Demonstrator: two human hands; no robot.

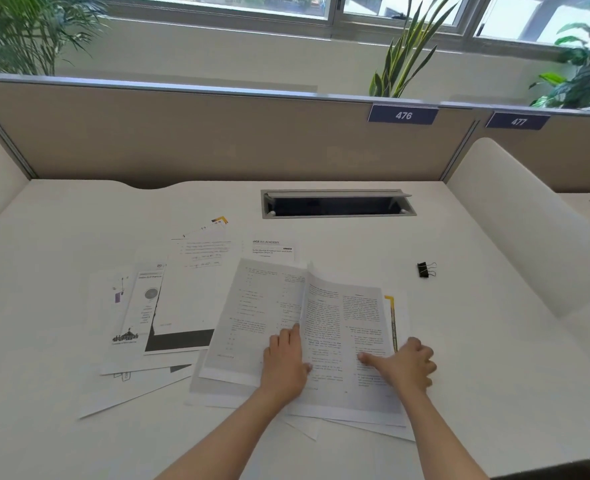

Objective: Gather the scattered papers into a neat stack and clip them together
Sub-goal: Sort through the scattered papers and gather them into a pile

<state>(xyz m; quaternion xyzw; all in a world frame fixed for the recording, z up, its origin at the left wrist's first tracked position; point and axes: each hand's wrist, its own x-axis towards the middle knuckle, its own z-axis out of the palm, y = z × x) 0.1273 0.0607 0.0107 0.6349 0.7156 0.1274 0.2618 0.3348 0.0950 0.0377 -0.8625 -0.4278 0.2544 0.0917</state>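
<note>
Several printed papers lie fanned across the white desk (79, 237). A text sheet (349, 327) lies on top at the right, its left edge lifted. Another text sheet (259, 306) lies beside it on the left. My left hand (284, 362) rests flat where the two sheets meet, fingers under the lifted edge. My right hand (406, 363) presses on the right sheet, thumb out and fingers curled near its right edge. More sheets (141, 313) spread out to the left. A black binder clip (425, 270) lies alone on the desk to the right of the papers.
A cable slot (336, 204) with an open lid is set into the desk behind the papers. A beige partition (217, 140) with number tags 476 and 477 closes the back. White rounded dividers (515, 220) stand at both sides. Plants stand behind the partition.
</note>
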